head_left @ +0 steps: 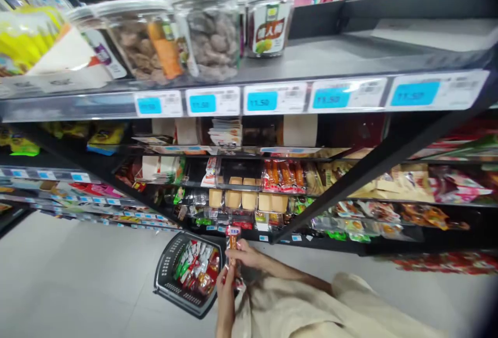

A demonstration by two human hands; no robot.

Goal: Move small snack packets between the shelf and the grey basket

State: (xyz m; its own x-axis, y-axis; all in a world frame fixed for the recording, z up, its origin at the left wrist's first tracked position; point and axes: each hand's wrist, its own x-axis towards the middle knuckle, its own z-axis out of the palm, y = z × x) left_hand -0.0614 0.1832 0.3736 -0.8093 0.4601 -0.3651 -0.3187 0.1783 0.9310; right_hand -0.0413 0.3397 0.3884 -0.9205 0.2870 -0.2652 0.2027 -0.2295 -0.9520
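Observation:
A narrow sausage packet (233, 232), clear with a red and white top and an orange-brown stick inside, is held upright in front of my body. My right hand (246, 254) reaches in from the right, its fingers closed on the packet's middle. Lower down, my left hand (226, 280) grips the same packet near its bottom end. Just left of my hands, a black shopping basket (166, 265) stands on the floor. Inside it lie several small snack packets (198, 265) in red, green and silver wrapping.
A shelf edge with price tags (274, 98) crosses the view above my hands. Plastic jars (212, 37) of dried snacks stand on that shelf. Lower shelves carry red sausage packs (284, 176) and tan boxes (234, 199). Pale floor tiles (97, 276) surround the basket.

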